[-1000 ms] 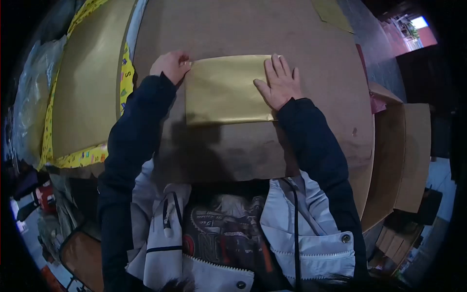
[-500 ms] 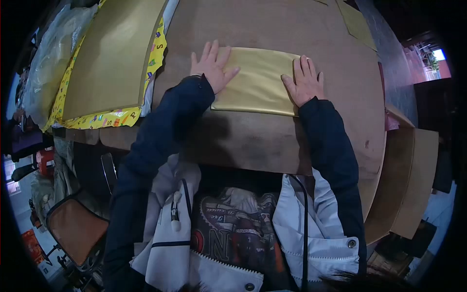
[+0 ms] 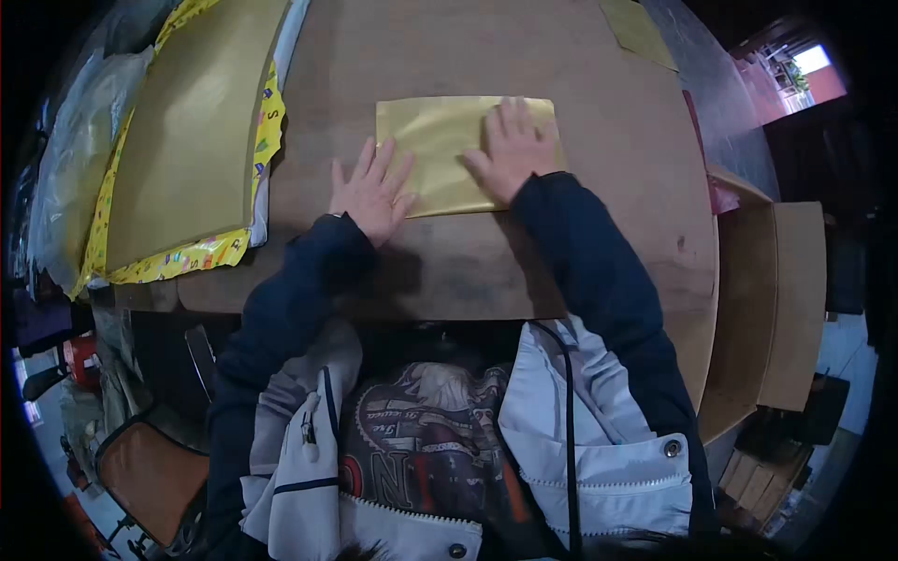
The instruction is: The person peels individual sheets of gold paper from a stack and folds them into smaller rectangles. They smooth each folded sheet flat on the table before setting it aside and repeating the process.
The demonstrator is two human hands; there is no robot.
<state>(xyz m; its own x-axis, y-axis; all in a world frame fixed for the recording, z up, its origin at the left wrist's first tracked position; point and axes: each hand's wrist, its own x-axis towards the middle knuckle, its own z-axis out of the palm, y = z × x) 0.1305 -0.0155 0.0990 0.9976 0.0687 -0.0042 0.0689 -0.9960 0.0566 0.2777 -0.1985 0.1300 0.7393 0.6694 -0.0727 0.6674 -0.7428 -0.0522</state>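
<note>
Gold, smooth and faintly shiny, the flat sheet point(image 3: 440, 145) lies on the brown tabletop point(image 3: 608, 112) in front of the person, its near edge roughly parallel to the table's edge. Neither of the 2 hands is clenched on anything: the left hand point(image 3: 374, 192) lies with fingers spread over the sheet's near left corner, and the right hand point(image 3: 517, 150) rests palm down on its right part. I judge it light and thin, like coated paper or a slim envelope, soft enough to bend and crease yet firm enough to lie flat; the glossy face may slide under dry fingers. Pinching 2 opposite edges would probably serve best, since hard pressure in the middle could mark it. At the right stands a cardboard box point(image 3: 793, 309) with its flap out; its depths are too dark to tell what it holds. On the left, torn yellow printed wrapping point(image 3: 178, 260) surrounds a larger gold stack point(image 3: 187, 140), with crumpled clear plastic point(image 3: 75, 178) beside it, its contents unclear.
</note>
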